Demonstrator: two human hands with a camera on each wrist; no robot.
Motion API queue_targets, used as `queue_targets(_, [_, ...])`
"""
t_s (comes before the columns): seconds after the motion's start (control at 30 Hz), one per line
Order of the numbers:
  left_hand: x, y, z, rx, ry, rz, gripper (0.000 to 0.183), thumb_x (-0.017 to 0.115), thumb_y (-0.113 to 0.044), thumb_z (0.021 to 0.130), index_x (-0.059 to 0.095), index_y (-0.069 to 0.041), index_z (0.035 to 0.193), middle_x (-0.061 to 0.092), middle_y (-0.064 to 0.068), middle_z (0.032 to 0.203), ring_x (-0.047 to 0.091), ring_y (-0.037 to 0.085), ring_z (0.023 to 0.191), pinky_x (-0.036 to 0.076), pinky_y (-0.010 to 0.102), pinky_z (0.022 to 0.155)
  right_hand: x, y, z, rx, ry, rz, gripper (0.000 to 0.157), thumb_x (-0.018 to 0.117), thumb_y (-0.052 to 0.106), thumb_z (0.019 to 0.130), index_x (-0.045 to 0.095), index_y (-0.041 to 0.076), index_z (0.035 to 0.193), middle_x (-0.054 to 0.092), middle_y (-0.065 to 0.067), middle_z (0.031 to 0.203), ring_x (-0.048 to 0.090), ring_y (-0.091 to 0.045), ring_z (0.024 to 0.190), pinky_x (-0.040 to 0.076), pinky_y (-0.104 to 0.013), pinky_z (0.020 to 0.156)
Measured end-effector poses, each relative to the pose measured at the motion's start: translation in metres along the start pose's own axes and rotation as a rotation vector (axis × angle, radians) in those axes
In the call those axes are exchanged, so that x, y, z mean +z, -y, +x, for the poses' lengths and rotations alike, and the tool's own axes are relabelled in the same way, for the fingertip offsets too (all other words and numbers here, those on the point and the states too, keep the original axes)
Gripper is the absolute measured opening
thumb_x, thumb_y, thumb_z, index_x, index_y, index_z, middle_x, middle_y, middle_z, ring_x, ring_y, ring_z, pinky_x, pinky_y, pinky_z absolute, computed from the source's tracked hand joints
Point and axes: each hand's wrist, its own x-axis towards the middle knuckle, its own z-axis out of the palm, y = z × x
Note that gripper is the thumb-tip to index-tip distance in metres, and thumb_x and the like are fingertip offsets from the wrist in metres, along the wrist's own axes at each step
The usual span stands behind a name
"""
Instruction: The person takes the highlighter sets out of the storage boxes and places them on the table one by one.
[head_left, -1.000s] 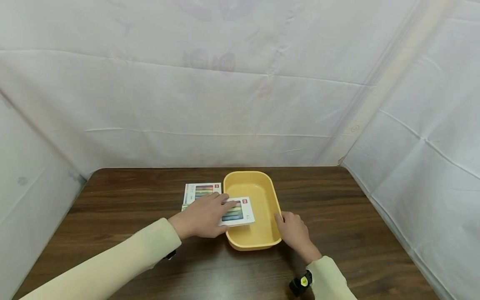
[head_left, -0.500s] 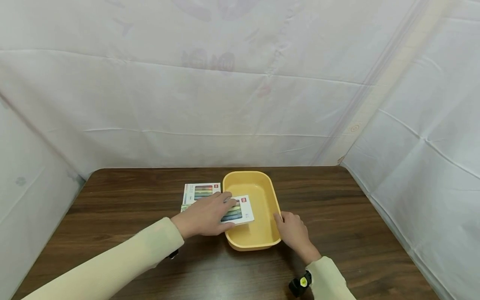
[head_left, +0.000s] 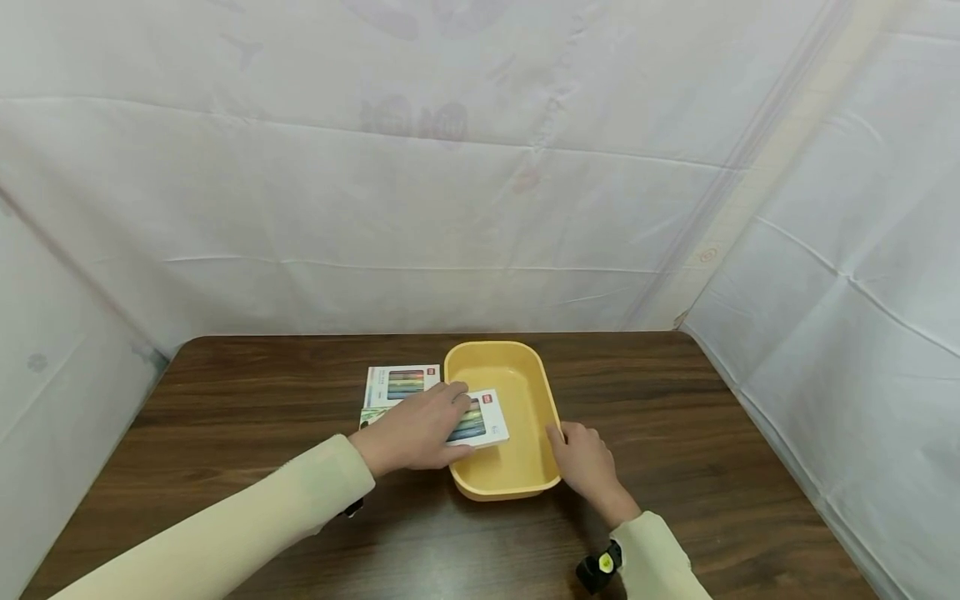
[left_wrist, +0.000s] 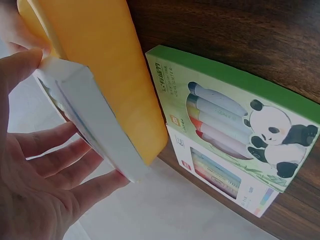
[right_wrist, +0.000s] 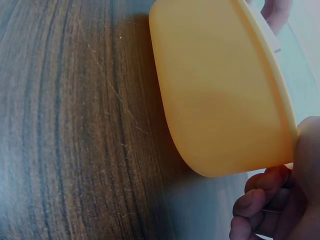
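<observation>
My left hand (head_left: 420,427) grips a white box of coloured pens (head_left: 491,421), tilted over the left rim of the yellow plastic tub (head_left: 517,477). In the left wrist view the thumb and spread fingers hold this white box (left_wrist: 92,110) by its edges, beside the tub's wall (left_wrist: 117,65). Whether the box touches the tub's floor cannot be made out. On the tub's right rim, my right hand (head_left: 588,467) pinches the edge between thumb and curled fingers. Left of the tub lie a green highlighter box with a panda (left_wrist: 230,120) and another white pen box (head_left: 405,382).
The dark wooden table (head_left: 712,467) carries the tub near its back middle. White cloth (head_left: 450,208) hangs behind the table and along both sides. A black wrist camera (head_left: 596,571) sits on the right wrist.
My left hand has shifted slightly right and away from me with the white box. More of the green box shows behind it. The right hand stays on the rim.
</observation>
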Motion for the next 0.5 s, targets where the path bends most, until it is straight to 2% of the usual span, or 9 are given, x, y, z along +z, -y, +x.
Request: queue_targets(0.5, [0.0039,-0.0021,0.0027,0.006,-0.043,0.017,0.055,0.069,-0.047,0.085,0.062,-0.002,0.115,0.06,0.01,0.117,0.057,0.021,0.101,0.051,0.038,0.09,0.0004,-0.0013,0.0001,0.007,0.0,0.014,0.037,0.046,0.033,0.101,0.062,0.013,0.073,0.053,0.0,0.057,0.049,-0.014,0.05,0.036,-0.028,0.047])
